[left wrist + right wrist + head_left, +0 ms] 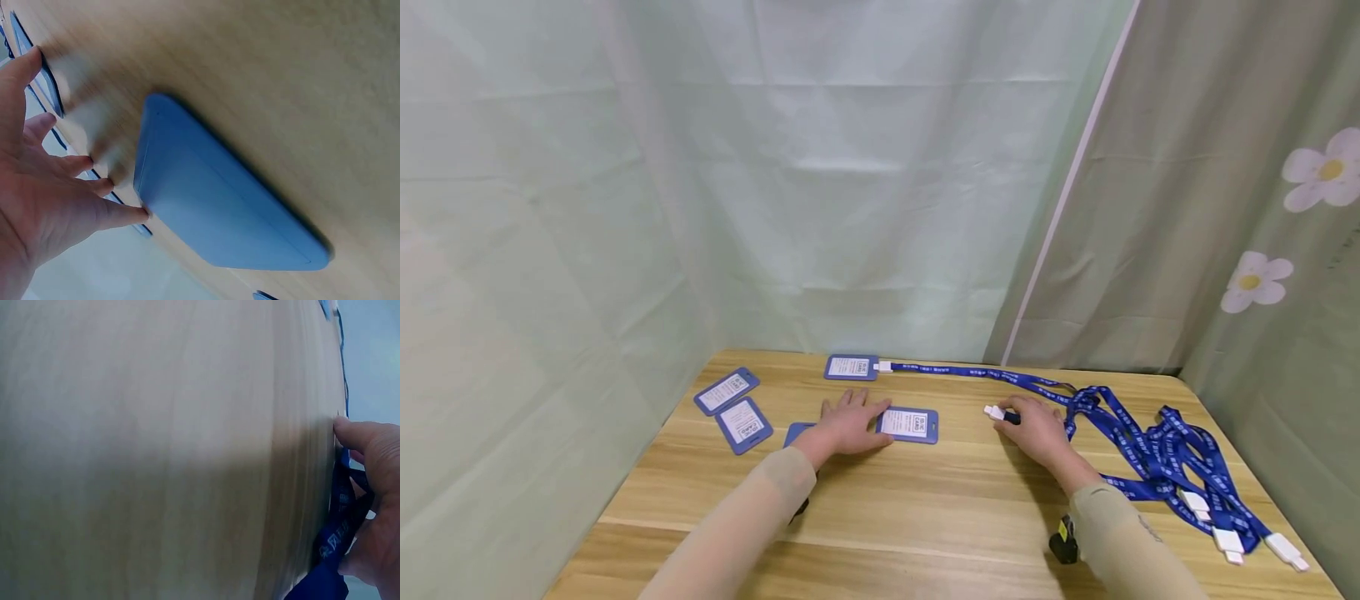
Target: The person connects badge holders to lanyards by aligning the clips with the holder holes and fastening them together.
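My left hand [852, 423] rests on the wooden table, holding the left end of a blue ID badge holder [917, 424] by its edges between thumb and forefinger; the other fingers are spread. Another badge holder [219, 200], plain blue on top, lies beside that hand in the left wrist view. In the head view the left wrist partly hides it. My right hand [1036, 427] pinches the end of a blue lanyard [337, 534] near its white plastic clip [995, 412]. The clip points left toward the held badge holder, with a gap between them.
At the back, a badge holder [850, 367] is joined to a lanyard [955, 371] running right. Two more badge holders [727, 392] lie at the left. Tangled blue lanyards [1165, 454] with white clips [1228, 543] lie along the right side. Curtains [850, 208] hang behind the table.
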Demonstrator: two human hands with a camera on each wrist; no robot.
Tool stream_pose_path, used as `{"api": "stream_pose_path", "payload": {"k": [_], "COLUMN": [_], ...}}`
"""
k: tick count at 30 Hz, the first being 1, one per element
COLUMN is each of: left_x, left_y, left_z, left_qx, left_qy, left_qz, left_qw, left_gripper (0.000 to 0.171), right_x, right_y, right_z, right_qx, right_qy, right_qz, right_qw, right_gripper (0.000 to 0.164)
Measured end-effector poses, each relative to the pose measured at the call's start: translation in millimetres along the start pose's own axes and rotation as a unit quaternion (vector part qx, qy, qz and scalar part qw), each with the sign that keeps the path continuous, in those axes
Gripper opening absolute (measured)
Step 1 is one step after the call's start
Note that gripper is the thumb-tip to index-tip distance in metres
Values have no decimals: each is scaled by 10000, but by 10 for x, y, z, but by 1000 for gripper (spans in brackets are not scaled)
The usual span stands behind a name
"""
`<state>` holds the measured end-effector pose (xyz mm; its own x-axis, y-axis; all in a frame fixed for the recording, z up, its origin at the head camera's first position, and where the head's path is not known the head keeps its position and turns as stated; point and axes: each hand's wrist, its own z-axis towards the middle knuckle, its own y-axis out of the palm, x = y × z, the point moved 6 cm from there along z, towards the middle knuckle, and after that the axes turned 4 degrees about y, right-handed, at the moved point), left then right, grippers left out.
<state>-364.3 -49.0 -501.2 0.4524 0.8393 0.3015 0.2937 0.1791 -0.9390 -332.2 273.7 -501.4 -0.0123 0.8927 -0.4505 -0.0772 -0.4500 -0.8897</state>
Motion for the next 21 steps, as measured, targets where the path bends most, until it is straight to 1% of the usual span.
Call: {"api": "stream_pose_path", "payload": {"k": [3,7,9,11,17,21], "left_x": [-10,-21,-21,-17,-29,-33], "left_y": [7,11,11,7,10,20], "left_z": [0,-5,-8,-14,-16,-24], "left_qx": [-1,22,45,71,47,36], "left_qy": [-21,-59,-63,-76,-256,-300], "left_qz": [-37,-31,9,11,73,20], "left_qw": [10000,10000,10000,9999,9996,9995], "left_gripper": [76,75,74,74,75,74], "right_x": [17,30,32,33,37,38], "right_y": [-1,-12,-17,-13,31,42], "right_z": [5,-2,-13,-20,-23,-33], "right_qx": [103,161,118,16,-410,-516], "right_qy": [117,145,140,146,234,302], "right_qz": [95,-12,-64,-73,63,116], "right_qw": [9998,9998,9998,9999,9989,9981], "right_gripper": [38,40,39,39,37,39]}}
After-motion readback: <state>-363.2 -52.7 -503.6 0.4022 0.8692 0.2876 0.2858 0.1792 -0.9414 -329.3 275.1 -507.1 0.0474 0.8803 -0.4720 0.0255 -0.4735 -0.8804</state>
